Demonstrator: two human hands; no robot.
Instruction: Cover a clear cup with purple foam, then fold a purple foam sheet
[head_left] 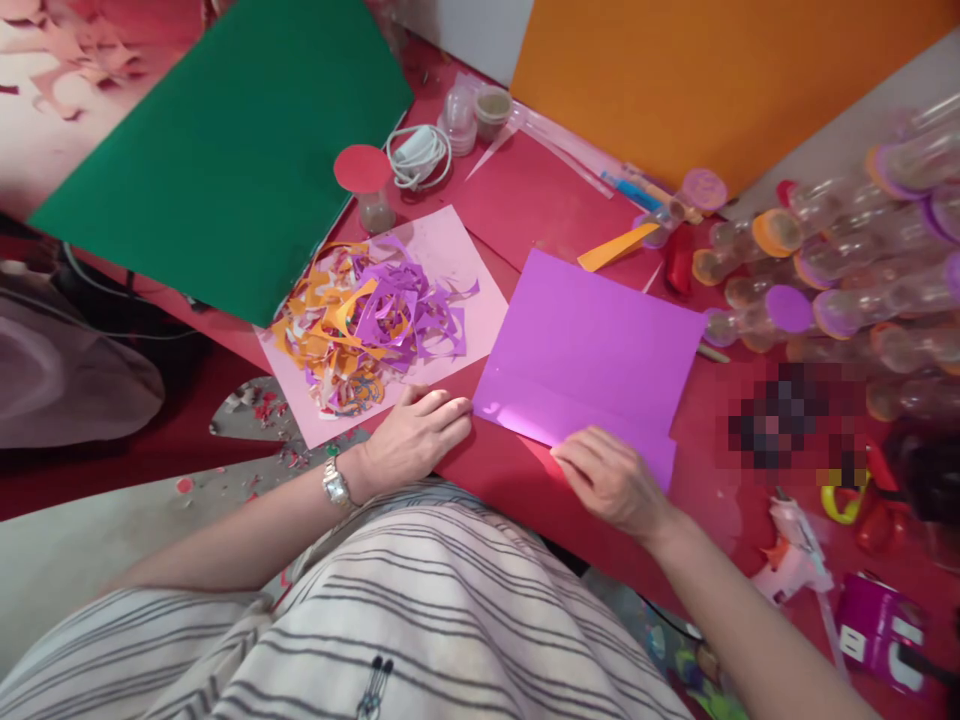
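Note:
A purple sheet (pixel 592 340) lies on the red table (pixel 495 470), with a strip along its near edge lifted or folded and shining. My right hand (pixel 611 475) pinches that near edge, thumb and fingers together. By the sheet's left corner rests my left hand (pixel 420 435), palm down, its fingers lying flat side by side with the fingertips touching or almost touching the corner. Left of the sheet, a pink sheet (pixel 480 290) bears a heap of purple and orange paper scraps (pixel 375 320).
A large green sheet (pixel 247 150) is at the back left, an orange one (pixel 712 80) at the back right. Clear bottles (pixel 847 240) crowd the right side, near a glue gun (pixel 799 550) and a purple box (pixel 885 630). A white cable (pixel 420 157) lies behind the scraps.

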